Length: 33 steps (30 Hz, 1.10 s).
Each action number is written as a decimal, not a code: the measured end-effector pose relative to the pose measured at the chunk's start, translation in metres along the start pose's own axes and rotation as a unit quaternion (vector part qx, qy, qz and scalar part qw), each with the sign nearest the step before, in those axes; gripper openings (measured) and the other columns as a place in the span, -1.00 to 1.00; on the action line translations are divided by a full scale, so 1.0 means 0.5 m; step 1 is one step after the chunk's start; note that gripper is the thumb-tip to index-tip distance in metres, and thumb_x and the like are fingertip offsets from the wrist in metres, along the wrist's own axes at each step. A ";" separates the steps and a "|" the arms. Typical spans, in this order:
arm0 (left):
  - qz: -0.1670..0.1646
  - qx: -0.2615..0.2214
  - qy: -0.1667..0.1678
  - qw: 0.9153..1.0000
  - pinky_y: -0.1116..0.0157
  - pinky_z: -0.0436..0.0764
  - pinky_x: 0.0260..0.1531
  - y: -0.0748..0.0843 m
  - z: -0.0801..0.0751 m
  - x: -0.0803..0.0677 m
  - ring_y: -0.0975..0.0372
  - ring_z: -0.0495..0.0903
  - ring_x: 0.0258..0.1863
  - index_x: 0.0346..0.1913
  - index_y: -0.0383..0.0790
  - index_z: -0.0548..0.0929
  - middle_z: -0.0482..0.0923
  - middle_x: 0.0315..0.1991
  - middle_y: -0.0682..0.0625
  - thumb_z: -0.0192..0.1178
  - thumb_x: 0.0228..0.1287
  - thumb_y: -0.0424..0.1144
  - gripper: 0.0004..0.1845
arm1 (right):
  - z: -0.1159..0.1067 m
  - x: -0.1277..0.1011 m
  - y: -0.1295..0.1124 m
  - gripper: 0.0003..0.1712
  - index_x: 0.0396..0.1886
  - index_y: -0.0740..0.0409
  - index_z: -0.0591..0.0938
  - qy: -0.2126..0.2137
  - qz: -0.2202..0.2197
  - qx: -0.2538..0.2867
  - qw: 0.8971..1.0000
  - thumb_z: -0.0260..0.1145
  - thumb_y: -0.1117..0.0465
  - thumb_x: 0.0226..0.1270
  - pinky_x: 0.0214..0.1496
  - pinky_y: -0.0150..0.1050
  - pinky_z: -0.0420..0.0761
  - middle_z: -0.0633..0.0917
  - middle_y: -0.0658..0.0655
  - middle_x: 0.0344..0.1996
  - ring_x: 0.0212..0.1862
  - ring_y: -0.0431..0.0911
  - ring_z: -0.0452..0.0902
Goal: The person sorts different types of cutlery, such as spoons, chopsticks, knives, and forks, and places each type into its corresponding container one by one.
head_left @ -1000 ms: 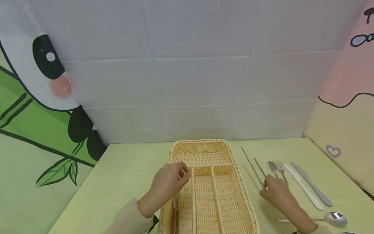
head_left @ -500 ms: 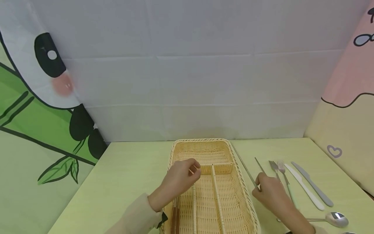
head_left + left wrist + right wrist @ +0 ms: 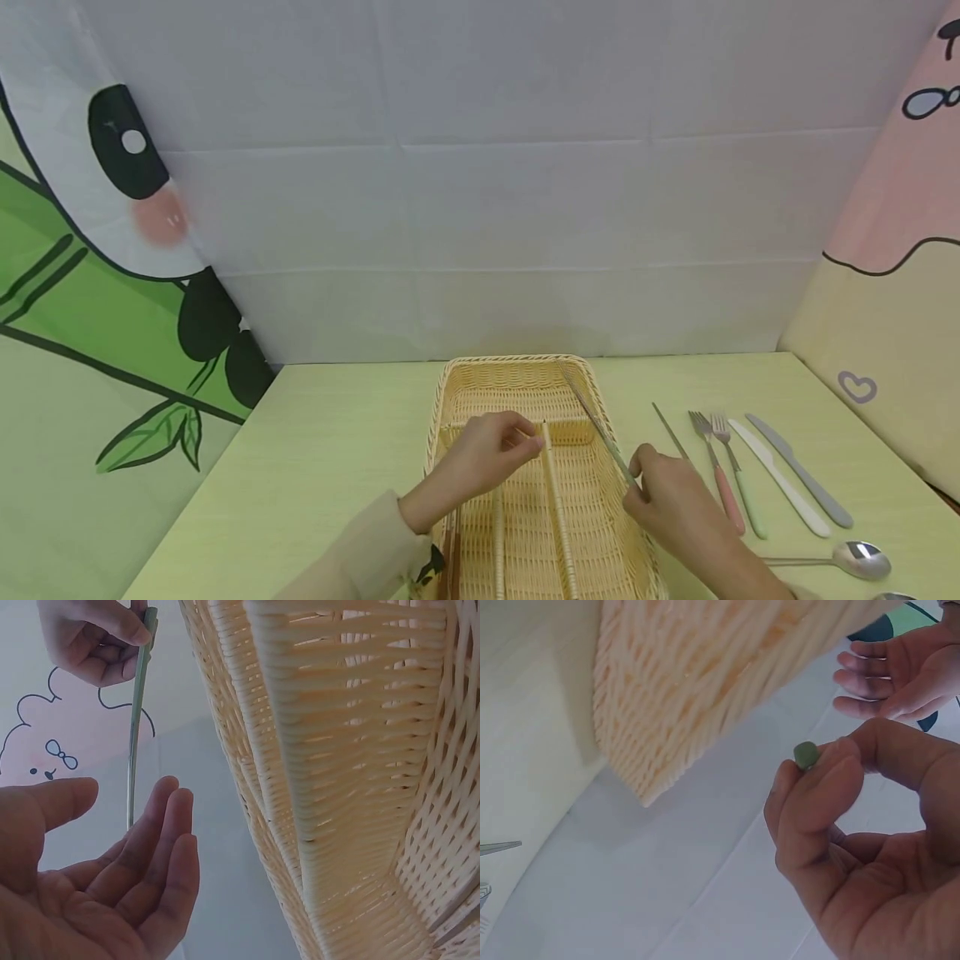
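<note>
My right hand point(image 3: 678, 504) pinches a thin chopstick point(image 3: 597, 427) between thumb and fingers, over the right rim of the wicker basket point(image 3: 600, 500). Its far end reaches across the basket's back right part. The right wrist view shows its green butt end point(image 3: 805, 754) poking out past the fingertips. Above the middle dividers hovers my left hand point(image 3: 480, 462), fingers loosely bent and holding nothing; the left wrist view shows its bare palm point(image 3: 90, 900). A similar chopstick point(image 3: 670, 427) lies on the table beyond my right hand. Brown chopsticks point(image 3: 452, 554) rest in the basket's left compartment.
Right of the basket lie a pink-handled fork point(image 3: 718, 475), a green-handled fork point(image 3: 738, 475), a white knife point(image 3: 780, 479) and a grey knife point(image 3: 802, 471). Nearer the front is a spoon point(image 3: 861, 560), with another partly cut off below it. A pale curtain point(image 3: 525, 208) stands behind.
My right hand has carried the chopstick leftward from the table to over the basket's right side. My left hand has drifted right, from the left compartment to over the middle.
</note>
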State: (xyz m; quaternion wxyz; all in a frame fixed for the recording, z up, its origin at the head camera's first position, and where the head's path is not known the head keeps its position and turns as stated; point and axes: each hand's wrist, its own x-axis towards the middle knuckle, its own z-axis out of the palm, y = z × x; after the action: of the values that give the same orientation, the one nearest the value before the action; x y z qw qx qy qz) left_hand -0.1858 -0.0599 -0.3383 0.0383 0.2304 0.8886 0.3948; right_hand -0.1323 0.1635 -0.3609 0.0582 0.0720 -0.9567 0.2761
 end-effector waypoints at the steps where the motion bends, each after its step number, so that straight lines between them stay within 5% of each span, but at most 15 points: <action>1: 0.000 -0.005 -0.003 1.000 0.34 0.56 -0.37 0.000 0.002 0.002 0.26 0.62 -0.39 -0.13 -0.25 0.60 0.67 -0.35 0.01 0.10 0.26 -0.03 -0.66 | 0.001 -0.001 -0.003 -0.85 -0.34 0.31 0.50 0.001 -0.004 0.005 1.000 0.16 0.45 0.02 -0.69 -0.47 0.28 0.38 -0.07 -0.80 -0.77 -0.30 0.19; 8: -0.010 -0.051 -0.022 0.998 0.32 0.57 -0.34 -0.001 0.014 0.012 0.23 0.64 -0.33 -0.13 -0.22 0.61 0.68 -0.31 0.01 0.10 0.27 -0.05 -0.69 | 0.008 -0.008 -0.025 -0.86 -0.38 0.26 0.47 -0.007 -0.006 0.028 1.000 0.16 0.46 0.01 -0.74 -0.52 0.19 0.37 -0.06 -0.79 -0.77 -0.30 0.17; 21: -0.010 -0.119 -0.043 0.992 0.24 0.57 -0.26 -0.003 0.032 0.026 0.12 0.67 -0.30 -0.14 -0.20 0.60 0.70 -0.32 -0.03 0.02 0.33 -0.05 -0.69 | 0.020 -0.017 -0.038 -0.87 -0.42 0.26 0.45 -0.017 -0.078 0.054 0.995 0.16 0.47 -0.01 -0.76 -0.53 0.25 0.43 -0.07 -0.74 -0.76 -0.37 0.19; 33: -0.005 -0.187 -0.058 0.981 0.37 0.60 -0.29 -0.005 0.035 0.027 -0.04 0.66 -0.27 -0.19 -0.32 0.56 0.68 -0.31 -0.18 -0.01 0.36 -0.19 -0.76 | 0.028 -0.019 -0.037 -0.86 -0.39 0.27 0.44 -0.020 -0.112 0.057 0.992 0.14 0.49 0.01 -0.77 -0.54 0.24 0.41 -0.09 -0.75 -0.77 -0.40 0.16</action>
State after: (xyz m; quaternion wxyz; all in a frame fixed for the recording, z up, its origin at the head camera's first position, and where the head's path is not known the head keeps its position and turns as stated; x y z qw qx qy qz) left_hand -0.1943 -0.0433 -0.3506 0.1340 0.2374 0.7963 0.5399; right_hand -0.1210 0.1415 -0.3643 0.0654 0.1878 -0.9261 0.3206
